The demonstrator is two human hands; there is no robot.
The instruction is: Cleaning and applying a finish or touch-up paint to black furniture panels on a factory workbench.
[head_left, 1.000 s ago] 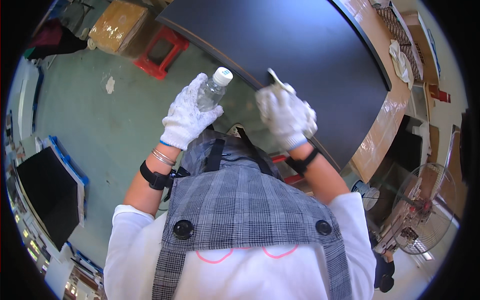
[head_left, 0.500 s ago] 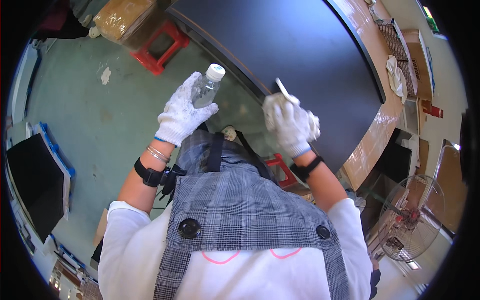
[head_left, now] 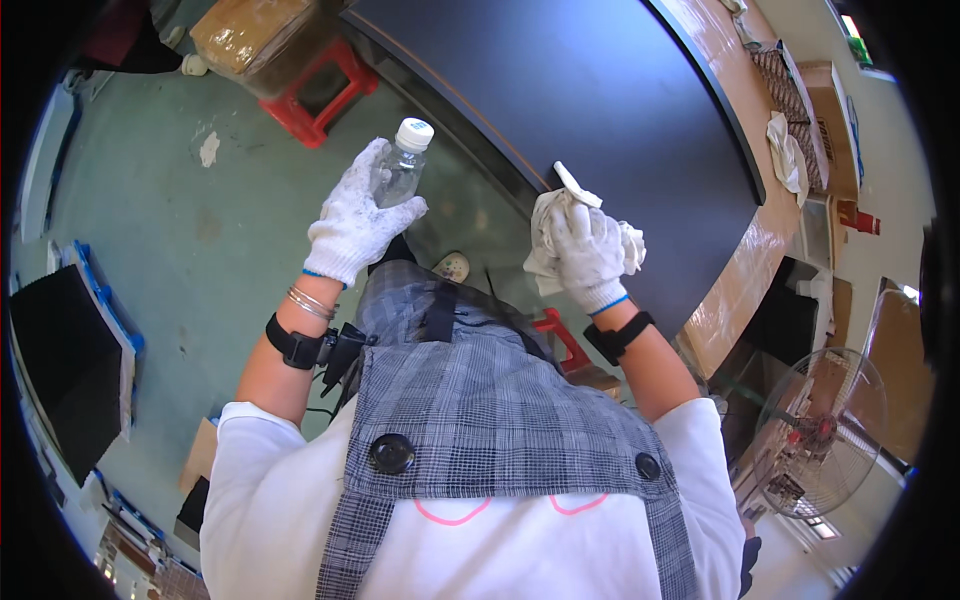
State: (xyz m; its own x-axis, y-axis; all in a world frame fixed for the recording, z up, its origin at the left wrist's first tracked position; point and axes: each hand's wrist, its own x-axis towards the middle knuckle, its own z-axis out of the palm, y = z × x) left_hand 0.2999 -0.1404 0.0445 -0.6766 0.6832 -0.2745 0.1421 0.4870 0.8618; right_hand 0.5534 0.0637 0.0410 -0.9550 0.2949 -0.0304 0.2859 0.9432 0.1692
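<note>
Gloved left hand (head_left: 352, 222) raised forward, fingers clamped on a clear plastic bottle with white cap (head_left: 400, 168) over the green floor; gloved right hand (head_left: 588, 252), fingers closed on a crumpled white cloth (head_left: 548, 232), at the dark table (head_left: 620, 110) edge

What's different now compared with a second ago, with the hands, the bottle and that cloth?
The right hand has bunched the white cloth up; a second ago a thin strip stuck out above its grip, now mostly a wad shows by the dark tabletop edge. The left hand keeps the same grip on the clear capped bottle, upright over the green floor. Nothing was let go.
</note>
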